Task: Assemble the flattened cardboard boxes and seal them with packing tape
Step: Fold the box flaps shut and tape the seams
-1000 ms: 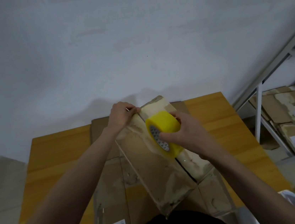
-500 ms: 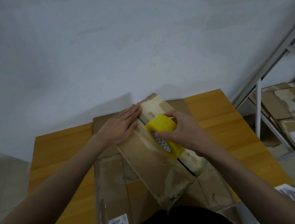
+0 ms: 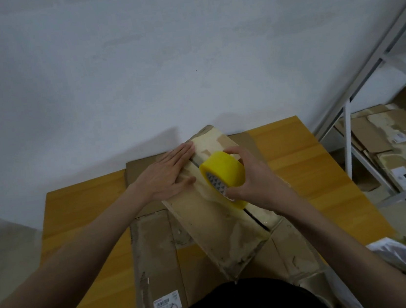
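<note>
A long worn cardboard box lies slanted on the wooden table, its two top flaps meeting at a dark seam. My left hand lies flat with straight fingers on the left flap near the box's far end. My right hand grips a yellow roll of packing tape and holds it on the seam, just right of my left hand. Flattened cardboard lies under the box.
A white metal rack stands to the right of the table, with more flattened cardboard boxes on the floor behind it. A white plastic bag sits at the table's near right corner. The wall runs close behind the table.
My left hand went from pinching the box's far edge to lying flat on the left flap. The tape roll has stayed near the far end of the seam.
</note>
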A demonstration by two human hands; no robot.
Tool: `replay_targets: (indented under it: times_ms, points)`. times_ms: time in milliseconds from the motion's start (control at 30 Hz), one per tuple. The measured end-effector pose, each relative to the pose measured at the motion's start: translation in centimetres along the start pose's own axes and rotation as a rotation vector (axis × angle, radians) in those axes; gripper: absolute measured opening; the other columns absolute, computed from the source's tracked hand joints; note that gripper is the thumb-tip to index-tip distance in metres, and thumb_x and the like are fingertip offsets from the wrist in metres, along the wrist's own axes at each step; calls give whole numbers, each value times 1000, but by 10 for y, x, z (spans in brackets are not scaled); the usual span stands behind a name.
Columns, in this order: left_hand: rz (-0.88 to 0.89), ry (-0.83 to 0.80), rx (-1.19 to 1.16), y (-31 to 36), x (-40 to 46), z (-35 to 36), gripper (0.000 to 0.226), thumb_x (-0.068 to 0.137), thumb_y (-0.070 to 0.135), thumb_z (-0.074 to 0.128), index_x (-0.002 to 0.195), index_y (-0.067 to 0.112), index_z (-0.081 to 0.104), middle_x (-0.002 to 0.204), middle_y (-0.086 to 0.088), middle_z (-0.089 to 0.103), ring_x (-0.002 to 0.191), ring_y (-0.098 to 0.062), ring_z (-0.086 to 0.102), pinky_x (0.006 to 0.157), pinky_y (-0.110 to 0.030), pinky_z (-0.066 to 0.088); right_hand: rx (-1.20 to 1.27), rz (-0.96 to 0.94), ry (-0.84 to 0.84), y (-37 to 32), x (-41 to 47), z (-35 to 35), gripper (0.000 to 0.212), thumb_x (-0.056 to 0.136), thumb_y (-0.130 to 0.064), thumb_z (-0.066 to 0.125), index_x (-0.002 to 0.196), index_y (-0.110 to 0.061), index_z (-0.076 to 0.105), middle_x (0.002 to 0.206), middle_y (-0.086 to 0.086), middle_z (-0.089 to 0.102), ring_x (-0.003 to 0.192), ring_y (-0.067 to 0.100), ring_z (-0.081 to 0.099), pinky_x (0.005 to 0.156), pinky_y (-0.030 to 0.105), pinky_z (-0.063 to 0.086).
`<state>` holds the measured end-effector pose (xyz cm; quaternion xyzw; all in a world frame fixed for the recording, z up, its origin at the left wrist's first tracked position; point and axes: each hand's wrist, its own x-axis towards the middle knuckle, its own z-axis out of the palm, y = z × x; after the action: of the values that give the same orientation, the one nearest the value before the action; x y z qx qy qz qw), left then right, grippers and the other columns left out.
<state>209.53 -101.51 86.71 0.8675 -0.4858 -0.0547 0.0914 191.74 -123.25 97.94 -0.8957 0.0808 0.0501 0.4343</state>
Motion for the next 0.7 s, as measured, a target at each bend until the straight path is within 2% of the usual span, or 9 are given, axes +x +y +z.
replay_targets:
  times_ms: [67, 100, 233, 333, 433, 500, 633, 700]
  points:
    - [7, 6, -12, 2, 2, 2, 82, 98, 73, 21, 159, 28, -8, 167, 11, -8, 152, -2, -8, 126, -34, 8, -9, 22, 45, -2, -1, 0, 74, 74, -25, 80, 135, -33, 38, 99, -17, 47, 76, 8, 57, 50, 22, 47]
    - [10, 10, -16, 3, 1, 3, 83, 97, 73, 21, 160, 27, -7, 167, 11, -8, 152, -2, -8, 126, -35, 9, -25, 27, 70, -4, -2, 0, 72, 72, -29, 81, 132, -32, 40, 98, -20, 47, 76, 5, 56, 51, 21, 45]
    - [-10, 16, -24, 0, -4, 4, 82, 96, 74, 20, 159, 28, -8, 167, 13, -9, 151, -1, -9, 126, -35, 7, -63, 47, 125, -11, -11, -3, 60, 71, -46, 78, 119, -34, 44, 96, -18, 53, 79, 4, 57, 57, 31, 49]
    - [2, 5, -31, 3, -7, 6, 80, 97, 73, 20, 159, 31, -9, 166, 16, -10, 150, 1, -11, 126, -33, 5, -117, 80, 77, -12, -26, -8, 63, 73, -54, 74, 124, -31, 45, 99, -6, 60, 80, 13, 60, 61, 39, 53]
    - [22, 6, -37, 9, -9, 15, 79, 98, 72, 20, 159, 32, -9, 164, 19, -13, 150, 2, -12, 126, -34, 5, -192, 114, 41, -8, -49, -20, 67, 69, -55, 73, 124, -32, 43, 86, -1, 62, 65, 14, 58, 54, 41, 47]
    - [28, -10, -26, 11, -7, 19, 79, 97, 73, 19, 158, 32, -11, 163, 20, -16, 149, 3, -14, 126, -34, 4, -202, 144, 40, -1, -64, -30, 66, 72, -49, 76, 126, -33, 42, 82, -1, 58, 61, 14, 54, 51, 39, 43]
    - [30, -22, -20, 15, -5, 17, 80, 97, 74, 19, 158, 32, -11, 164, 18, -15, 149, 3, -14, 126, -33, 2, -198, 110, 16, 5, -82, -34, 69, 77, -42, 78, 130, -39, 34, 95, -8, 54, 70, 9, 56, 52, 35, 47]
    - [32, -25, -7, 17, -4, 15, 82, 96, 74, 18, 159, 30, -9, 165, 16, -14, 150, 1, -14, 125, -31, 0, -198, 76, 27, 6, -87, -26, 69, 78, -42, 77, 132, -37, 34, 102, -9, 50, 74, 7, 54, 52, 27, 43]
